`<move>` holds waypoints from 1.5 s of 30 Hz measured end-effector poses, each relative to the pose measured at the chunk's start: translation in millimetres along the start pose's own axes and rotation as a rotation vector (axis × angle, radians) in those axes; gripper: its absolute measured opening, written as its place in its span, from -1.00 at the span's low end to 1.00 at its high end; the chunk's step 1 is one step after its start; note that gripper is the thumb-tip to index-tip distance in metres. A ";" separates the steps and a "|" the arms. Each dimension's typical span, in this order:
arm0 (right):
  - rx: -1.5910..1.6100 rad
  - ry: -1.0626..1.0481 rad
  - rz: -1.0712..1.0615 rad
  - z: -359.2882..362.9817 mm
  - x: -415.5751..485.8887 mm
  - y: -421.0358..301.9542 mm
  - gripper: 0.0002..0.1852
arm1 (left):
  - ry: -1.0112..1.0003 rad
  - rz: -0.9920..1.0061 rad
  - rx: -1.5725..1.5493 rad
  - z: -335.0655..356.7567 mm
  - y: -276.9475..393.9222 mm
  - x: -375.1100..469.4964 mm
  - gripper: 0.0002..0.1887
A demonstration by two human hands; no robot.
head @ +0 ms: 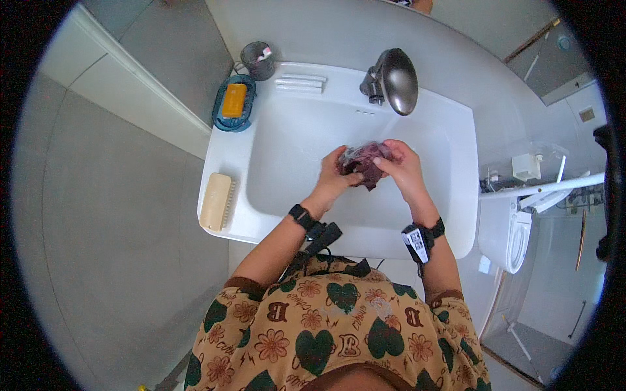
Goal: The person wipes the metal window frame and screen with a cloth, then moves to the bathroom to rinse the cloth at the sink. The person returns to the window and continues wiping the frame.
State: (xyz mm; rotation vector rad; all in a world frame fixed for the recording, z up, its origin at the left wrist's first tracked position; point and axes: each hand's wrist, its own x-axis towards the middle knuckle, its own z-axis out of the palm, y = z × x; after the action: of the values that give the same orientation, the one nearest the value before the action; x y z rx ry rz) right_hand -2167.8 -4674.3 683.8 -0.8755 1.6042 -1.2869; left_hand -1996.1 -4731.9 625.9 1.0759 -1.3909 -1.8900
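Both hands hold a bunched, wet maroon cloth [369, 168] over the basin of a white washbasin [293, 141]. My left hand [337, 176] grips its left side, with the thumb across the front. On the right side, my right hand [402, 165] pinches the fabric between thumb and fingers. Water appears to run onto the cloth below a dark metal faucet [400, 80], which rises from the basin's back rim. The cloth's far side and some of my fingertips are hidden in its folds.
A scrubbing brush [216, 201] lies on the left rim. Behind it are an orange soap bar [234, 100] in a blue soap dish [234, 124] and a dark cup [257, 61]. A white toilet [513, 239] stands at right. Devices are strapped to both wrists.
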 end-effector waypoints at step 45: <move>-0.411 0.129 -0.102 -31.4 29.6 48.9 -0.59 | 0.201 -0.068 0.188 -32.1 18.5 25.7 -0.35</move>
State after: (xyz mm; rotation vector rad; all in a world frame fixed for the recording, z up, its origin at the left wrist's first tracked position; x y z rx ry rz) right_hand -2208.0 -4679.3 632.7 -1.1548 1.9904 -1.1162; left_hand -1982.8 -4774.7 631.8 1.3795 -1.4527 -1.6687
